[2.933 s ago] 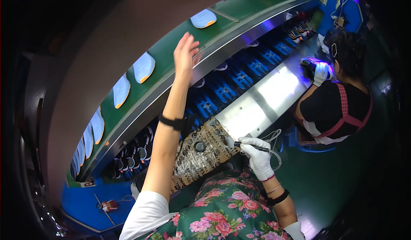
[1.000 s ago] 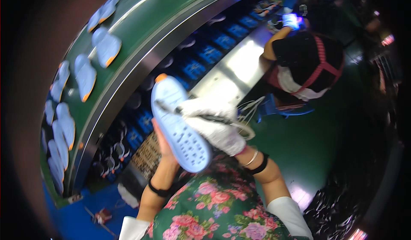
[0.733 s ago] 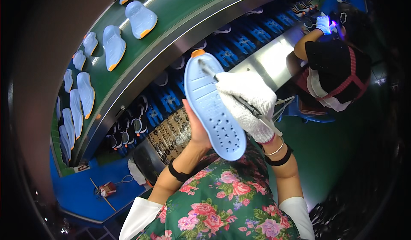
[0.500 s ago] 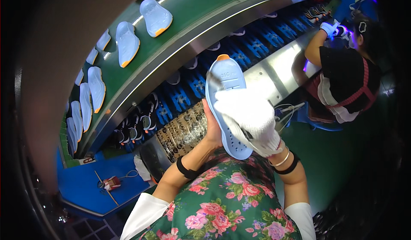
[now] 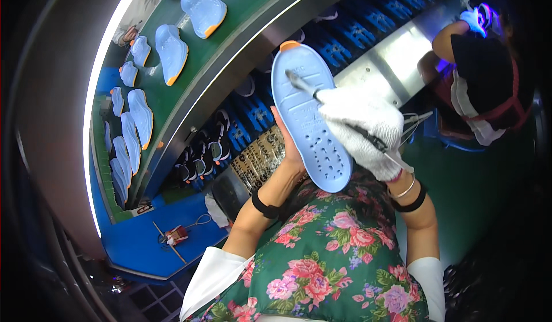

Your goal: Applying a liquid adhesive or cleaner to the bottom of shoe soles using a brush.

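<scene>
My bare left hand (image 5: pixel 291 147) supports a light-blue shoe sole (image 5: pixel 313 112) from its left side and underneath; most of its fingers are hidden behind it. The sole is tilted, its orange-tipped end pointing up and away, with small holes in the end nearer me. In a white knit glove, my right hand (image 5: pixel 365 121) grips a thin-handled brush (image 5: pixel 300 82). The brush tip lies over the sole's upper face, near the orange end; whether it touches cannot be made out. The handle runs back through the gloved fingers toward the wrist.
Several blue soles (image 5: pixel 171 52) rest on a green conveyor belt (image 5: pixel 198 63) at left. Beneath runs a rack with dark shoes (image 5: pixel 219 135). A blue table (image 5: pixel 135 244) holds a small red-and-white object (image 5: pixel 176 236). A co-worker (image 5: pixel 489 81) sits at far right.
The brush has moved from the sole's left edge toward the middle of its face. My right hand has shifted toward the right side, uncovering more of the sole. The whole view has shifted.
</scene>
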`<state>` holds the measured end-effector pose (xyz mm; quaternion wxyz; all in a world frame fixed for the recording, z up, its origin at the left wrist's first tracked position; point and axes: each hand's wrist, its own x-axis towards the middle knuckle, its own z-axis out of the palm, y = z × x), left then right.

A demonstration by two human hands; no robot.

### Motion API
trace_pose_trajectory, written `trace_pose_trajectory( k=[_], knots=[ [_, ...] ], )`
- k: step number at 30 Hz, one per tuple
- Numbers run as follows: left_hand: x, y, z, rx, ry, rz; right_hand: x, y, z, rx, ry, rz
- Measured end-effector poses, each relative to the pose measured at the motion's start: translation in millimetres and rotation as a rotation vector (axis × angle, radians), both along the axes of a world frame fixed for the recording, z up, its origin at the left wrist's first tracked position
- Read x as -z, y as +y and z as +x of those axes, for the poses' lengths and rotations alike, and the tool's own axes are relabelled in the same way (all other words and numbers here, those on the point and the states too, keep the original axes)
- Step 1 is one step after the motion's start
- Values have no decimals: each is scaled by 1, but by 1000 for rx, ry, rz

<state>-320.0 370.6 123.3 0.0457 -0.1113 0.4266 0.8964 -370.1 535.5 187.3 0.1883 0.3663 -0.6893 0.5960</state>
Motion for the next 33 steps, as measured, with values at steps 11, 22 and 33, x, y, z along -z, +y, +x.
trace_pose_trajectory(
  k=[11, 22, 33],
  knots=[
    [19, -5, -12, -26, 4, 130, 13, 10, 3, -56, 50, 13],
    [14, -15, -32, 127, 39, 195, 20, 13, 11, -157, 55, 116],
    [23, -19, -43, 189, 86, 607, 33, 15, 33, -288, 23, 100]
  ],
)
